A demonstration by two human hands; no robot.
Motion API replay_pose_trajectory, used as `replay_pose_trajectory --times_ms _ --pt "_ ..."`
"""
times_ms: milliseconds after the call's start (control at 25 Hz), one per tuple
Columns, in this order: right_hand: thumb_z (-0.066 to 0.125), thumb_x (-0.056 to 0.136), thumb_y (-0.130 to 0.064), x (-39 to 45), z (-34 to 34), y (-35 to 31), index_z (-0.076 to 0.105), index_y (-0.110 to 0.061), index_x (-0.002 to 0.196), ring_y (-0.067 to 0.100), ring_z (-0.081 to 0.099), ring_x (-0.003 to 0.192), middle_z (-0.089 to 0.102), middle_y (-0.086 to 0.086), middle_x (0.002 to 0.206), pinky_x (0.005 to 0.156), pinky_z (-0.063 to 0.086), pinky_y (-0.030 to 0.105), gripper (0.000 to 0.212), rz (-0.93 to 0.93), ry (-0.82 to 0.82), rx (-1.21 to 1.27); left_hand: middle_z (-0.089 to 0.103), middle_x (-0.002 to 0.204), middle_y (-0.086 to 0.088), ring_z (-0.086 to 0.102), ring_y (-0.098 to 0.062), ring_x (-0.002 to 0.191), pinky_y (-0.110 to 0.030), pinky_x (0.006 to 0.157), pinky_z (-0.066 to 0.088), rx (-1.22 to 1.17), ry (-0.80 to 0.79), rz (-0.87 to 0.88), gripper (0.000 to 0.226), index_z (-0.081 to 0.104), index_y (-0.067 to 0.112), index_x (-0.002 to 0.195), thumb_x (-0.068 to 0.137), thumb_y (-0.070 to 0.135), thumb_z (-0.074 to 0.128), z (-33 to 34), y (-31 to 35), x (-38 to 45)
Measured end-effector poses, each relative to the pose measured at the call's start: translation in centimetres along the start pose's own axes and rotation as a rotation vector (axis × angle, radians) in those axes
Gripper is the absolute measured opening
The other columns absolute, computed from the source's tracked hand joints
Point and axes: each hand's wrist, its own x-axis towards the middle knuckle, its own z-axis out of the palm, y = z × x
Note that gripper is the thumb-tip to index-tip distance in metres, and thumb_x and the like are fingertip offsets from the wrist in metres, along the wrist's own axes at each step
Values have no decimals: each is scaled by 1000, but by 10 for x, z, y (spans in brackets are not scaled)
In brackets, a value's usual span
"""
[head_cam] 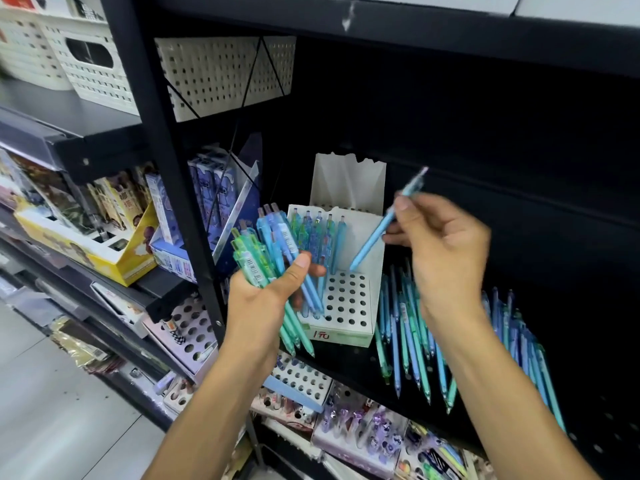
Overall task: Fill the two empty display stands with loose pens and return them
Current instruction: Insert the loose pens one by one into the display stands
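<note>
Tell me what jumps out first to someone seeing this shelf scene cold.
The right hand pinches a light blue pen, tip aimed down at the white perforated stand mid-shelf. The left hand grips a bundle of blue and green pens. More loose pens lie on the black shelf, right of the stand.

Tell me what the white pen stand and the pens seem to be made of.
White pen stand: probably matte card, judging by the torn top edge of its back panel and the punched holes. Loose pens: likely plastic; the blue and green barrels look glossy and partly translucent.
</note>
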Motion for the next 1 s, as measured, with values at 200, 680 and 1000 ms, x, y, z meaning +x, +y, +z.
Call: replay_pose_trajectory --times_ms 200,680,1000 --pt "69 92 -17 -4 7 37 66 -19 106 9 71 82 72 -7 90 81 60 31 15 -65 -66 -448 75 77 -10 63 -25 75 -27 58 45 -30 19 -25 23 66 7 93 77 23 70 -7 4 -4" --pt "65 92 -27 15 31 40 70 -11 95 27 69 81 73 5 86 74 57 35 17 -14 -335 -1102 75 80 -15 52 -29 76 -22 50 44 -3 -25 -16 20 68 0 99 86 15 69 -12 1 -7" --pt "66 92 -8 -15 27 -5 74 -12 93 14 58 59 69 6 75 48 50 27 9 150 -541 -143 75 79 -16 56 -20 60 -24 48 41 88 -219 -53 10 71 9 92 83 14 71 0 -1 -12"
